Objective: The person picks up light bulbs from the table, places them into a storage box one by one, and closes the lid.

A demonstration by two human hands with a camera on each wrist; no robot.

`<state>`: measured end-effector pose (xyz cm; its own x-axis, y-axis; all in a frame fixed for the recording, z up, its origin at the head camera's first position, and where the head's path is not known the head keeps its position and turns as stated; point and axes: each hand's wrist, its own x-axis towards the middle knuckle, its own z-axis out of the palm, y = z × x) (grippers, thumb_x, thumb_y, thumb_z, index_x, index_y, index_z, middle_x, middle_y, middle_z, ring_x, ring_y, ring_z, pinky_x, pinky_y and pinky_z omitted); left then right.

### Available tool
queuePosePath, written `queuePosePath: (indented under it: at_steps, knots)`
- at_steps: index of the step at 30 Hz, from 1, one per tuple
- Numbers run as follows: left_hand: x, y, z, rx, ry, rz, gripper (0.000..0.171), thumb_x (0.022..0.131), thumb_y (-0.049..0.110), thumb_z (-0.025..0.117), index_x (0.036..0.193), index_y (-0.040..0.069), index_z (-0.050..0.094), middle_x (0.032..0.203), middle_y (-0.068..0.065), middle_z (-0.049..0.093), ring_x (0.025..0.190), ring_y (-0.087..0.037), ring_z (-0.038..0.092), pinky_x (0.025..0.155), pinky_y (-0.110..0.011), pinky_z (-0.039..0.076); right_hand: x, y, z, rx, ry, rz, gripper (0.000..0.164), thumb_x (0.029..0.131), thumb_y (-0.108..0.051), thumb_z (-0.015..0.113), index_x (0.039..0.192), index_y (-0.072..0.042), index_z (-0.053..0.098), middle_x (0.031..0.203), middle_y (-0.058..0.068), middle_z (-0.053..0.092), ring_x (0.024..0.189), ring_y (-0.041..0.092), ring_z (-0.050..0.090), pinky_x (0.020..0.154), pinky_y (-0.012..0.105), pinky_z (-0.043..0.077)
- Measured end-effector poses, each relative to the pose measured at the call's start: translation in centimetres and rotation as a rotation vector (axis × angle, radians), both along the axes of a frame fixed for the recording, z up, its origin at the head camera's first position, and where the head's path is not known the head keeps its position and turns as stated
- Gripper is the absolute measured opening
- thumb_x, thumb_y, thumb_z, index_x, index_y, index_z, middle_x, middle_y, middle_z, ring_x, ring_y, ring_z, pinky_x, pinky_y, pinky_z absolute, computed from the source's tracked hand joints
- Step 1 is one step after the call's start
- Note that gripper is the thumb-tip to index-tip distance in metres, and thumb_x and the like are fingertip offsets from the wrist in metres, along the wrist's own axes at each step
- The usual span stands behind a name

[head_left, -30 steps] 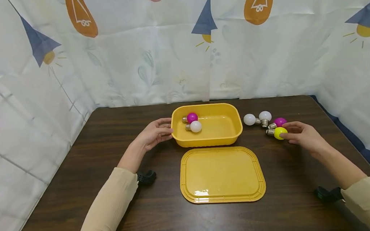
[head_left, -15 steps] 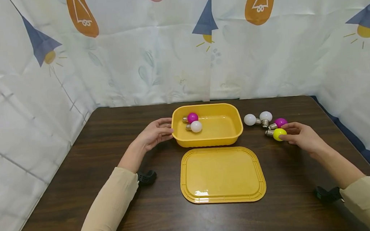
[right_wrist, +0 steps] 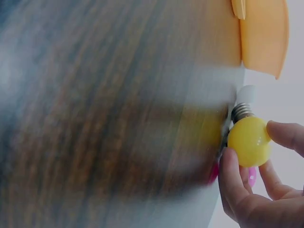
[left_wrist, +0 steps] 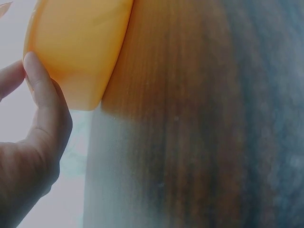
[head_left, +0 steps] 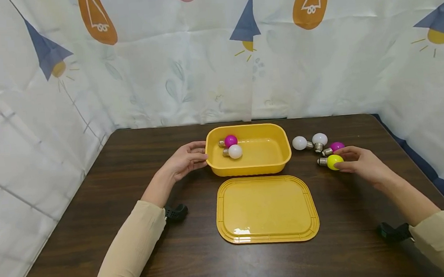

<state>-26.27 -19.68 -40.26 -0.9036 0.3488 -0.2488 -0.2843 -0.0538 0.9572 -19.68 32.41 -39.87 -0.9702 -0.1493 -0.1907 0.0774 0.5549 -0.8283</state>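
Observation:
My left hand (head_left: 186, 161) rests its fairly straight fingers against the left end of a yellow plastic box (head_left: 271, 169). In the left wrist view the fingertips (left_wrist: 32, 61) lie on the box's outer wall near the rim. Inside the box are a magenta light bulb (head_left: 230, 141) and a white light bulb (head_left: 235, 151). My right hand (head_left: 363, 164) pinches a yellow light bulb (right_wrist: 249, 142) by its round glass, its screw base pointing left in the head view. Just behind it lies another magenta bulb (head_left: 337, 146), partly covered by my fingers.
Two white bulbs, a left one (head_left: 299, 143) and a right one (head_left: 319, 139), lie on the dark wooden table (head_left: 168, 255) right of the box. A flat yellow lid (head_left: 266, 209) lies in front of the box. Behind the table hangs a printed white curtain (head_left: 209, 70).
The yellow bulb in my right hand has shifted slightly left and toward me, away from the magenta bulb. The rightmost white bulb has rolled a little to the right. My left hand stays put.

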Motion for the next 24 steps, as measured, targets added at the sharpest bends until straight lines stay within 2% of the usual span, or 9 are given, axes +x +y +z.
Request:
queuePosePath:
  at_steps: [7, 13, 16, 24]
  knots:
    - [-0.1, 0.1, 0.1, 0.003, -0.003, 0.0, 0.057, 0.101, -0.002, 0.061, 0.153, 0.0, 0.037, 0.137, -0.027, 0.054, 0.091, -0.02, 0.071, 0.086, -0.03, 0.06, 0.0, -0.2, 0.1, 0.019, -0.008, 0.01, 0.062, 0.101, -0.024, 0.068, 0.145, 0.011, 0.042, 0.144, 0.035, 0.044, 0.104, 0.015, 0.062, 0.085, 0.019, 0.057]
    - [-0.1, -0.1, 0.0, 0.006, -0.001, 0.001, 0.057, 0.101, -0.002, 0.061, 0.153, 0.001, 0.037, 0.133, -0.024, 0.057, 0.091, -0.021, 0.071, 0.086, -0.03, 0.06, -0.1, -0.5, 0.3, -0.017, 0.004, 0.01, 0.061, 0.102, -0.023, 0.068, 0.146, 0.01, 0.041, 0.146, 0.034, 0.043, 0.099, 0.003, 0.061, 0.085, 0.017, 0.056]
    - [-0.1, -0.1, 0.0, 0.009, 0.0, 0.0, 0.057, 0.101, -0.002, 0.061, 0.153, 0.001, 0.037, 0.133, -0.025, 0.057, 0.091, -0.021, 0.071, 0.086, -0.031, 0.06, -0.2, -0.7, 0.4, -0.031, 0.013, 0.012, 0.062, 0.102, -0.025, 0.068, 0.146, 0.009, 0.041, 0.146, 0.034, 0.043, 0.099, 0.002, 0.06, 0.086, 0.018, 0.056]
    - [-0.2, -0.2, -0.2, 0.004, -0.002, -0.002, 0.058, 0.102, -0.002, 0.061, 0.154, 0.0, 0.036, 0.136, -0.027, 0.055, 0.091, -0.02, 0.071, 0.087, -0.031, 0.06, -0.1, -1.4, 1.0, -0.029, 0.028, 0.007, 0.061, 0.101, -0.028, 0.069, 0.146, 0.004, 0.044, 0.143, 0.025, 0.045, 0.112, 0.022, 0.052, 0.087, 0.022, 0.056]
